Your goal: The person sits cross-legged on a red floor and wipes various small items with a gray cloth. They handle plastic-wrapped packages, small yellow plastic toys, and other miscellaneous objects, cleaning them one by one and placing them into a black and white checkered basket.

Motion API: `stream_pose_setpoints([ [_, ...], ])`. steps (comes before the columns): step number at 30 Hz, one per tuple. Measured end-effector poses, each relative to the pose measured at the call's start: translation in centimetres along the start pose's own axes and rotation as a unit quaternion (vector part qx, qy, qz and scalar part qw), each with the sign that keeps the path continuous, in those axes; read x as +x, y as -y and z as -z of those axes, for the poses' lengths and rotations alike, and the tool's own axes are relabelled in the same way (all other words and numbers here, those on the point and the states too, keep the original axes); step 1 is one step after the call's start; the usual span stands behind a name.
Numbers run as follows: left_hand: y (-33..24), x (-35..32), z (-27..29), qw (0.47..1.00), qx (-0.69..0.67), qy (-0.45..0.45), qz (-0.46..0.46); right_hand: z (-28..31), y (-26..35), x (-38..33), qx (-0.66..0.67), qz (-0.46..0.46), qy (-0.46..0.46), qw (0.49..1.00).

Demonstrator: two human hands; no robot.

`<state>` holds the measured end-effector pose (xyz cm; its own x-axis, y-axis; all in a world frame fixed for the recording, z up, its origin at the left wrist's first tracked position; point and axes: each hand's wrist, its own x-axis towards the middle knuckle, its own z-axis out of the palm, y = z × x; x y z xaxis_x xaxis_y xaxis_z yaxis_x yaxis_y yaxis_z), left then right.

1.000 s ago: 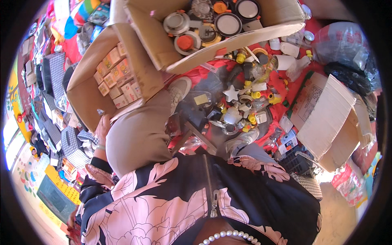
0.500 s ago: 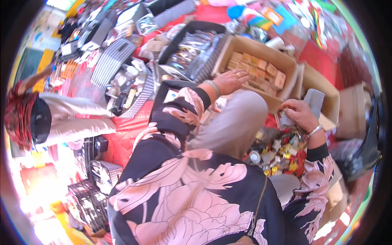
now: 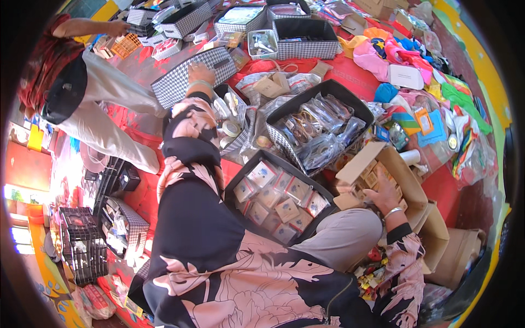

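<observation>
Reaching far forward on the left, my left hand [image 3: 201, 74] grips the upper edge of a black-and-white checked box lid [image 3: 188, 79]. The lid leans over a checked box holding white containers and rolls of tape [image 3: 231, 129]. My right hand [image 3: 384, 192], slightly blurred, rests with fingers apart over small tan boxes [image 3: 371, 177] inside an open cardboard carton [image 3: 411, 191]. Between my arms sits a black-lined box [image 3: 232, 186] of small square packets in clear plastic. Behind it, another checked box [image 3: 281, 143] holds plastic-wrapped goods.
A person [image 3: 82, 93] in light trousers stands at the left, one hand near an orange basket [image 3: 127, 46]. More checked boxes [image 3: 306, 50] line the back. Colourful cloth [image 3: 377, 57] is heaped at the right. Small loose trinkets [image 3: 372, 279] lie beside my knee.
My left hand has moved from the carton to the checked lid. My right hand has moved from the carton's near side onto the small boxes, letting go of a grey cloth. The view has shifted.
</observation>
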<state>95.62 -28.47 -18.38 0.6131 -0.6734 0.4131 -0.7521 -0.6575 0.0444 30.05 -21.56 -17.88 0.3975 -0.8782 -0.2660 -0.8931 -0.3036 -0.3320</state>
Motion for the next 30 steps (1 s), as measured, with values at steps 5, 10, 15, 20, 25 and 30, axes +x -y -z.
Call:
stream_pose_setpoints([
  [5, 0.9, 5.4, -1.6, 0.991, 0.039, 0.112, 0.063, -1.4, 2.5, 5.7, -0.016, 0.018, 0.046, 0.999],
  [10, 0.3, 6.8, -4.5, 0.988, 0.006, 0.141, 0.066, 0.1, 4.8, 7.6, -0.142, 0.021, 0.125, 0.982],
  [15, -1.8, 8.5, -6.9, 0.983, 0.029, 0.177, 0.028, -1.1, 3.4, 8.0, -0.164, 0.018, 0.098, 0.981],
  [20, 4.0, 12.1, -8.4, 0.982, 0.097, 0.156, 0.041, -2.0, 3.1, 7.4, -0.07, 0.022, 0.06, 0.996],
  [25, 2.7, 12.9, -11.3, 0.957, 0.069, 0.263, 0.101, -2.5, 2.3, 7.0, -0.024, 0.0, 0.033, 0.999],
  [30, 0.7, 12.8, -12.3, 0.948, -0.075, 0.215, 0.224, -2.8, 1.7, 7.0, -0.02, -0.003, 0.027, 0.999],
])
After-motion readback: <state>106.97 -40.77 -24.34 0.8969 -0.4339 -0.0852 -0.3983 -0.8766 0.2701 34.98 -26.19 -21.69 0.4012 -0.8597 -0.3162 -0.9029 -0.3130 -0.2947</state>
